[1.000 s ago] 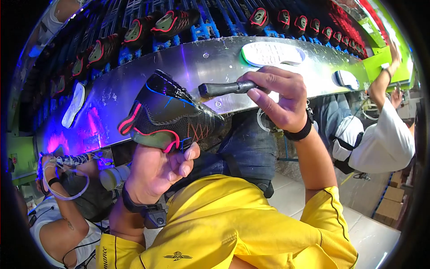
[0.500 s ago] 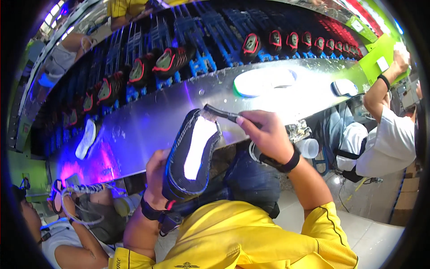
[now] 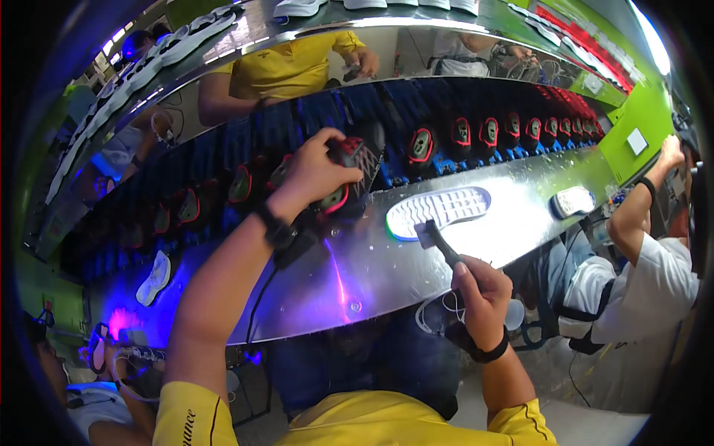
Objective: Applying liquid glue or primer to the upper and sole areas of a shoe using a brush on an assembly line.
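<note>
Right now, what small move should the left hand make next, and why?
Perhaps the left hand should set the dark shoe onto the blue rack: it holds the shoe at the rack's edge, with similar shoes lined up on both sides. The right hand holds the brush clear of it.

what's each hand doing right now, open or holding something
Left hand: closed around a dark shoe with red trim.
Right hand: closed on a dark brush.

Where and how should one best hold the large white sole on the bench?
Probably the right end of the sole, pinching its long edges from above: it lies flat, and the brush in the right hand hides part of its near edge further left.
</note>
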Available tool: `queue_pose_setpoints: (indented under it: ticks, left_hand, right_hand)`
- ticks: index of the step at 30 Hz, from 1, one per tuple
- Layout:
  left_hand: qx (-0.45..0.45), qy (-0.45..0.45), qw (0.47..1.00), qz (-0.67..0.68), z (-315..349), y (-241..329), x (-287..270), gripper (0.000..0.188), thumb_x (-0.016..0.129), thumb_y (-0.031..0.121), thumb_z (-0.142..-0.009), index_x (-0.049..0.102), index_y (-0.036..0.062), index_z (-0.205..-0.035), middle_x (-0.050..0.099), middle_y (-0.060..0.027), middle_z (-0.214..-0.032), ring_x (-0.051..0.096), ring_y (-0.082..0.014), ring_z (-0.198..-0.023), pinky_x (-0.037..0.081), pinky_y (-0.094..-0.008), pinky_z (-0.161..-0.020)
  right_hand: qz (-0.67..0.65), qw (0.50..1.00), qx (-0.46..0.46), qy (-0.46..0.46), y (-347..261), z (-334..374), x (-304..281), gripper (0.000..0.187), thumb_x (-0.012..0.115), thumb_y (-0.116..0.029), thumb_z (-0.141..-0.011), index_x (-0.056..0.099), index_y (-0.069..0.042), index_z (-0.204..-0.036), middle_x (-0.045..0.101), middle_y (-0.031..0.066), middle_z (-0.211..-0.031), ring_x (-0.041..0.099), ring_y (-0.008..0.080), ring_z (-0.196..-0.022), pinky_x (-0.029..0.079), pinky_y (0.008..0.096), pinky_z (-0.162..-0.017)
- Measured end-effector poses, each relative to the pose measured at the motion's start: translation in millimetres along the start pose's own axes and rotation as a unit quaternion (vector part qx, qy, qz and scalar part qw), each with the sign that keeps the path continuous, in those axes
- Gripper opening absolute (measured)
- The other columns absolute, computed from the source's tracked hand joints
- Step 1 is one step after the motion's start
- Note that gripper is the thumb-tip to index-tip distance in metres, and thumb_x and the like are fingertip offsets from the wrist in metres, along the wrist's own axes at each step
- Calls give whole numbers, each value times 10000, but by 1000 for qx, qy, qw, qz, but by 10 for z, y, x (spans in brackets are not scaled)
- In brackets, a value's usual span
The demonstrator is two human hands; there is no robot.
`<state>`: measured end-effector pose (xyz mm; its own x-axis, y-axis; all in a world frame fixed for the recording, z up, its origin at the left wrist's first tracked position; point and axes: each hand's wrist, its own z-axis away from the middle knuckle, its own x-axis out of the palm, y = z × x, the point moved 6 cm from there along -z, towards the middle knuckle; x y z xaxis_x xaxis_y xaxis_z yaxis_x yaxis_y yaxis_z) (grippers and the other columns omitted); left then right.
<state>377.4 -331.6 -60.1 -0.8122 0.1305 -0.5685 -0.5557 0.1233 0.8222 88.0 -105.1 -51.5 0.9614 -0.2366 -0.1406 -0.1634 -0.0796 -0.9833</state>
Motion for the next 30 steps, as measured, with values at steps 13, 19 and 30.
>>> queue_pose_setpoints:
  ticks: [13, 19, 30]
  left_hand:
    - [82, 66, 955, -277, -799, -423, 332, 512, 655, 312, -924, 735, 100, -1382, 706, -211, -1406, 683, -441, -1255, 558, -503, -1074]
    - [-163, 49, 913, -371, -373, -1556, -1215, 561, 807, 431, -810, 801, 57, -1229, 769, -233, -1258, 738, -408, -1176, 582, -479, -1013]
    - [-196, 92, 823, 525, 1355, -1530, -1786, 251, 764, 213, -976, 744, 82, -1189, 797, -78, -1108, 789, -241, -977, 646, -435, -877]
  right_hand:
    - [16, 999, 45, 19, 318, 54, -159, 195, 710, -54, -1036, 767, 94, -1149, 685, 34, -808, 598, 93, -723, 452, 255, -650]
    - [-11, 998, 66, -9, 383, 76, -6, 261, 666, -138, -1082, 757, 86, -1178, 577, -25, -747, 472, 44, -654, 307, 235, -594]
    - [6, 995, 52, -87, 136, 222, 407, 294, 651, -206, -1101, 761, 58, -1168, 522, -67, -742, 393, 12, -644, 234, 236, -574]
